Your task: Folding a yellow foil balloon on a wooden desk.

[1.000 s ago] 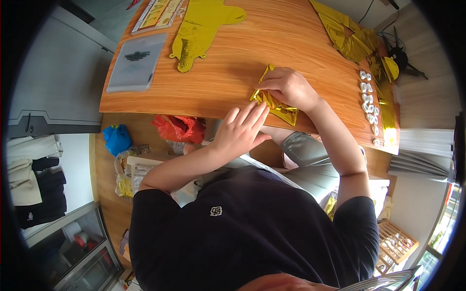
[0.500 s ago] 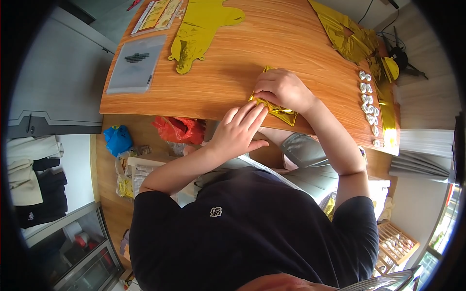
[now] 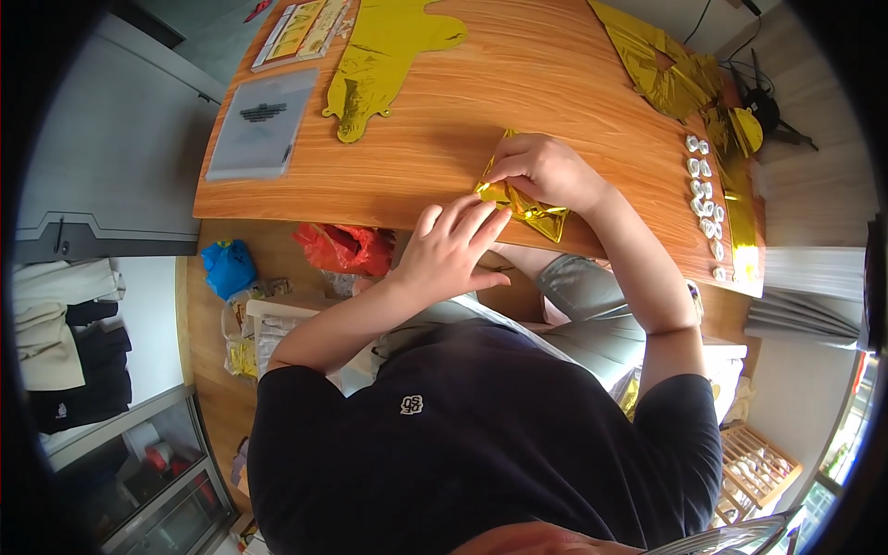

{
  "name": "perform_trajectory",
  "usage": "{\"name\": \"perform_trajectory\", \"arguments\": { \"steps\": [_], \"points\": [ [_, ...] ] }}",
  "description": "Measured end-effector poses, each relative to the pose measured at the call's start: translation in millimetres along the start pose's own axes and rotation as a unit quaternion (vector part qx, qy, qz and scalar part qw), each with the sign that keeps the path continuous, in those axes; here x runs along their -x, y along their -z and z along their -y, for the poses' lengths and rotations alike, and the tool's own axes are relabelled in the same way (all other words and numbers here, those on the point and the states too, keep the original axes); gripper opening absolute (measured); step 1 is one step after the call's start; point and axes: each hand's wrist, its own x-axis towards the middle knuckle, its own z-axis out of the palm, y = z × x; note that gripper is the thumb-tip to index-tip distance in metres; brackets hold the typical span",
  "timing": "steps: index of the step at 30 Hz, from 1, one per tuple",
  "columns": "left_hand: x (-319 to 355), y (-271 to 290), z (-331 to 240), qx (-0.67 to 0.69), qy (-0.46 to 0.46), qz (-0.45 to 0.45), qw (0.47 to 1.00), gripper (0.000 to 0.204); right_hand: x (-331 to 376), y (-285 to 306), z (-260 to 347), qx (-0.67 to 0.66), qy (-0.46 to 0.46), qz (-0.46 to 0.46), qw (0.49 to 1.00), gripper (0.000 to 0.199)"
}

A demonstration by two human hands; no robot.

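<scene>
A folded gold foil balloon (image 3: 546, 223) lies at the table's near edge, creased and shiny, with one corner pointing away from me. My right hand (image 3: 553, 176) is closed over its upper part, thumb and fingers pinching the foil. My left hand (image 3: 446, 248) is open at the balloon's left edge, fingers spread, fingertips at or just over the foil; whether they press on it I cannot tell. Farther off to the left lies a flat, uninflated gold foil balloon (image 3: 377, 69) with rounded lobes.
Clear plastic sleeves (image 3: 250, 134) and a printed packet (image 3: 301, 35) lie at the table's left. More gold foil (image 3: 661, 69) spreads at the far right, near small white rolls (image 3: 707, 190) in rows. Below the table edge are a red bag (image 3: 342, 248) and a blue bag (image 3: 227, 268).
My left fingers have lifted and bent slightly, drawing back a little from the foil. My right hand has shifted slightly, still pinching the folded balloon.
</scene>
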Motion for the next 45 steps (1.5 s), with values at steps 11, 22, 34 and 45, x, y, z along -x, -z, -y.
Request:
{"name": "perform_trajectory", "arguments": {
  "steps": [11,22,34,45],
  "points": [
    [-2.1,3.2,-2.8,-0.065,0.005,-0.005,0.998,0.087,0.5,0.3,-1.9,0.036,0.040,0.005,0.999,0.028],
    [-8.4,2.6,16.1,0.016,-0.033,0.024,0.999,0.077,5.5,7.0,2.3,0.059,0.060,0.003,0.996,0.030],
    [-10.1,-2.1,-0.3,0.014,0.028,0.001,1.000,0.076,41.6,18.7,49.2,0.034,-0.133,0.067,0.988,0.039],
    [-14.8,0.6,-3.8,-0.016,0.002,-0.003,1.000,0.073,54.2,-5.4,36.7,0.088,-0.052,-0.086,0.991,0.040]
  ]
}}
